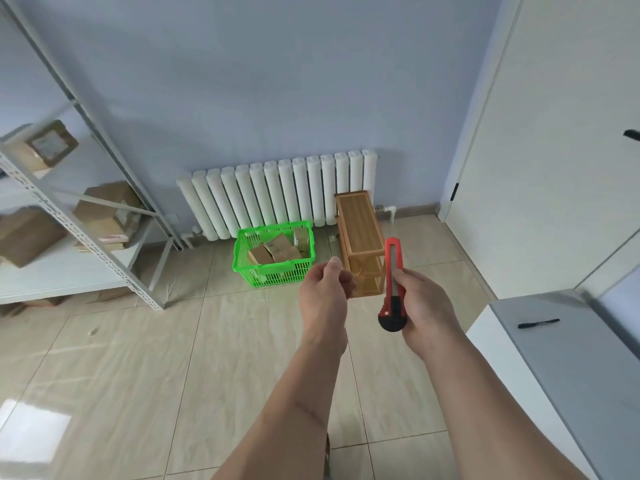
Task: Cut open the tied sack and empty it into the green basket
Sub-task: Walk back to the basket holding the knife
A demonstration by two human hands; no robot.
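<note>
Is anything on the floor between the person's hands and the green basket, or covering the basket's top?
Nothing visible does. The green basket stands on bare tiles beyond the left hand and the right hand, which grips the red utility knife. Its top is open, with cardboard boxes already inside. The wooden rack stands beside it. No sack is in view.

storeroom | metal shelving (86,216) with cardboard boxes (104,209) | radiator (277,192) | tiled floor (173,341)
</note>
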